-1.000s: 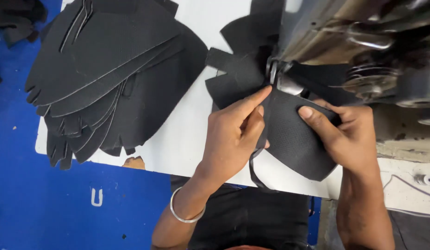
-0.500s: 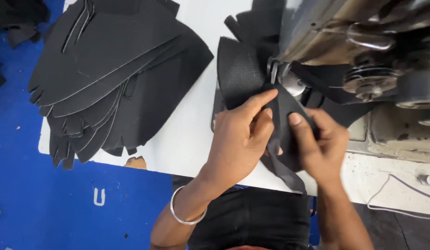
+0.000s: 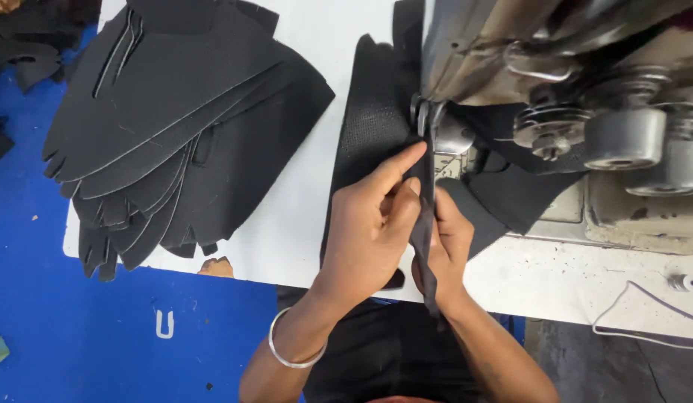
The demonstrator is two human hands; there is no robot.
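Observation:
My left hand (image 3: 369, 220), a metal bangle on its wrist, presses a black textured fabric piece (image 3: 372, 119) with its index finger stretched toward the presser foot (image 3: 423, 119) of a sewing machine (image 3: 525, 67). My right hand (image 3: 445, 250) sits just beside and partly behind it, pinching a narrow black strip (image 3: 424, 246) that runs from the foot down past the table edge. Both hands hold the same work together under the machine head.
A fanned stack of cut black fabric pieces (image 3: 175, 127) lies on the white table (image 3: 302, 216) at the left. More black pieces (image 3: 510, 201) lie under the machine at the right. A white cord (image 3: 637, 313) trails at the right edge. The floor (image 3: 100, 328) is blue.
The fabric piece has been turned and pulled upright under the foot. My right hand has moved left, close against my left hand, now pinching the strip.

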